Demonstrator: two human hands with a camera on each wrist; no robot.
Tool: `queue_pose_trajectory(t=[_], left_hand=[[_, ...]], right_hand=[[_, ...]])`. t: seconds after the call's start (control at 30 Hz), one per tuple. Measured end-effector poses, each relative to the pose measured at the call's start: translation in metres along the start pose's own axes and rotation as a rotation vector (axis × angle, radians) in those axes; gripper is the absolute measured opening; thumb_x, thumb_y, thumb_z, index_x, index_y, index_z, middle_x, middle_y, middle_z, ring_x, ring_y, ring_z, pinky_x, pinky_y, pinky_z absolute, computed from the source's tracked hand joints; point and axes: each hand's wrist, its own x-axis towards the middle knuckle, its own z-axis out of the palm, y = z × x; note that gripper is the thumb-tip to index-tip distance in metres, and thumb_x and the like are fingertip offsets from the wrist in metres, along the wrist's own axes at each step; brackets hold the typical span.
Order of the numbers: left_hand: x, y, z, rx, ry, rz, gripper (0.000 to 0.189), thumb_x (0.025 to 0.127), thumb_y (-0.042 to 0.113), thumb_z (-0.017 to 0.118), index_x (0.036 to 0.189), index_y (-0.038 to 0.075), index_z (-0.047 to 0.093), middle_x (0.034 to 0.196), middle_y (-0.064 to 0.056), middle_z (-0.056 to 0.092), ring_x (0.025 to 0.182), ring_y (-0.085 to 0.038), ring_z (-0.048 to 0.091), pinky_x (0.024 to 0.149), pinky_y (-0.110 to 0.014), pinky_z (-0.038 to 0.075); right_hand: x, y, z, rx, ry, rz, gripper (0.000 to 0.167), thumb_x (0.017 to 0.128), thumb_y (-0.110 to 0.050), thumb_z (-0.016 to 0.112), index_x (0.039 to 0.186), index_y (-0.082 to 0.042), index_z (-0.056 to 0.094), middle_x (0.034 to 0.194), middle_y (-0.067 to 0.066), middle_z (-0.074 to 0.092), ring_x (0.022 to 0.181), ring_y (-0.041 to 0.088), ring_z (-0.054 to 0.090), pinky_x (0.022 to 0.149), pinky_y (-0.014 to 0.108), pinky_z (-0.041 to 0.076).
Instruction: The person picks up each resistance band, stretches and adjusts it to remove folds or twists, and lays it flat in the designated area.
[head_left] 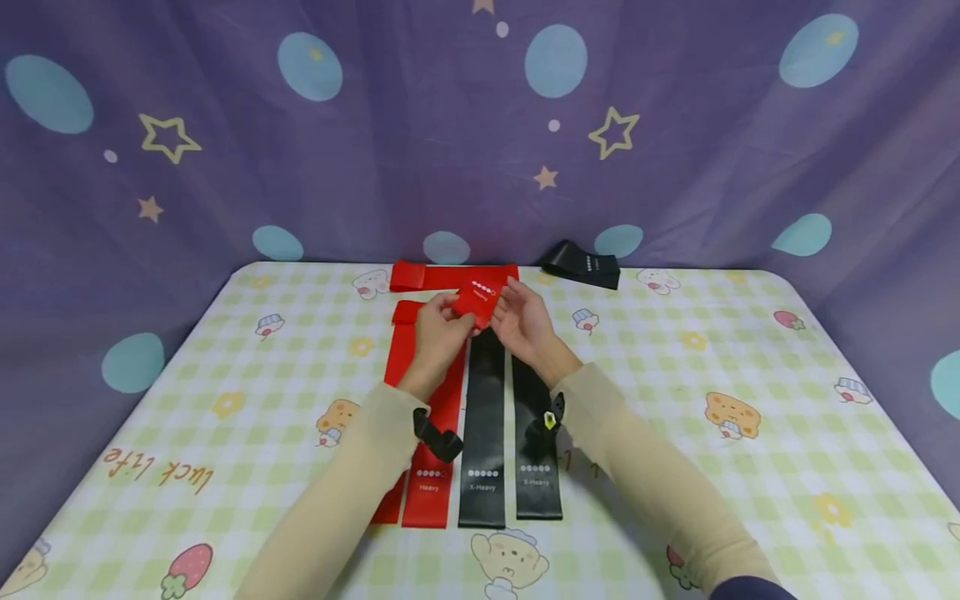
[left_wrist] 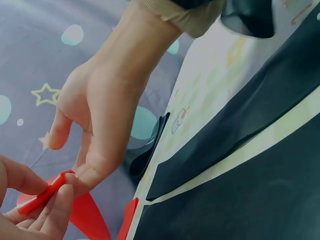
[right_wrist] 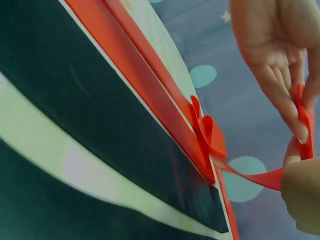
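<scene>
In the head view my left hand (head_left: 441,335) pinches a red resistance band (head_left: 478,293) marked Heavy. My right hand (head_left: 523,321) touches its right edge with the fingertips, thumb held apart from the band in the left wrist view. In the right wrist view a strip of the red band (right_wrist: 267,179) hangs in a loop beside the right hand. Under the hands lie a red Heavy band (head_left: 429,500) and two black X-Heavy bands (head_left: 483,433), stretched lengthwise side by side. Another red strip lies partly hidden beneath the left sleeve.
Along the table's back edge lie a red band (head_left: 450,277) placed sideways and a folded black band (head_left: 581,263). The tablecloth (head_left: 675,467) is checked green and white. Behind it hangs a purple curtain (head_left: 450,150). Black straps (head_left: 437,435) circle both wrists.
</scene>
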Motion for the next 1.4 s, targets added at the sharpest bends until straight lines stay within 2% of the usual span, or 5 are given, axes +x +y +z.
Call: queue_pose_trajectory(t=[0.27, 0.5, 0.8, 1.3, 1.4], left_hand=[[-0.012, -0.006, -0.001, -0.046, -0.029, -0.047, 0.037, 0.088, 0.006, 0.06, 0.123, -0.004, 0.05, 0.093, -0.021, 0.066, 0.067, -0.017, 0.069, 0.07, -0.025, 0.058], [-0.022, -0.012, 0.001, -0.013, -0.08, -0.081, 0.034, 0.088, 0.01, 0.064, 0.117, -0.002, 0.049, 0.105, -0.023, 0.067, 0.083, -0.026, 0.072, 0.077, -0.031, 0.057], [-0.036, -0.02, 0.006, -0.065, -0.133, -0.07, 0.027, 0.089, 0.007, 0.063, 0.11, -0.001, 0.048, 0.1, -0.025, 0.067, 0.072, -0.018, 0.07, 0.074, -0.03, 0.058], [-0.058, -0.036, 0.008, -0.062, -0.238, -0.078, 0.025, 0.088, 0.005, 0.063, 0.108, -0.002, 0.05, 0.097, -0.024, 0.069, 0.075, -0.026, 0.072, 0.072, -0.031, 0.058], [-0.063, -0.037, 0.008, -0.052, -0.254, -0.073, 0.025, 0.088, 0.004, 0.062, 0.109, -0.003, 0.049, 0.096, -0.024, 0.069, 0.075, -0.026, 0.072, 0.072, -0.032, 0.059]], right_hand=[[0.001, -0.014, -0.002, -0.112, -0.016, -0.026, 0.024, 0.102, -0.023, 0.034, 0.102, -0.008, 0.053, 0.094, 0.001, 0.065, 0.086, 0.012, 0.063, 0.08, 0.021, 0.053], [0.002, -0.018, -0.001, -0.217, -0.024, -0.035, 0.021, 0.101, -0.021, 0.036, 0.093, -0.011, 0.053, 0.087, -0.002, 0.06, 0.081, 0.011, 0.058, 0.077, 0.02, 0.049], [0.006, -0.021, -0.003, -0.328, -0.001, -0.03, 0.012, 0.099, -0.018, 0.039, 0.093, -0.012, 0.046, 0.083, -0.004, 0.055, 0.077, 0.009, 0.051, 0.074, 0.02, 0.043], [0.008, -0.032, -0.007, -0.39, -0.016, -0.043, 0.023, 0.098, -0.013, 0.039, 0.08, -0.012, 0.052, 0.079, -0.003, 0.057, 0.081, 0.012, 0.05, 0.08, 0.024, 0.04], [0.008, -0.034, -0.008, -0.392, 0.0, -0.055, 0.02, 0.097, -0.012, 0.04, 0.081, -0.012, 0.052, 0.088, -0.002, 0.054, 0.086, 0.013, 0.048, 0.083, 0.024, 0.038]])
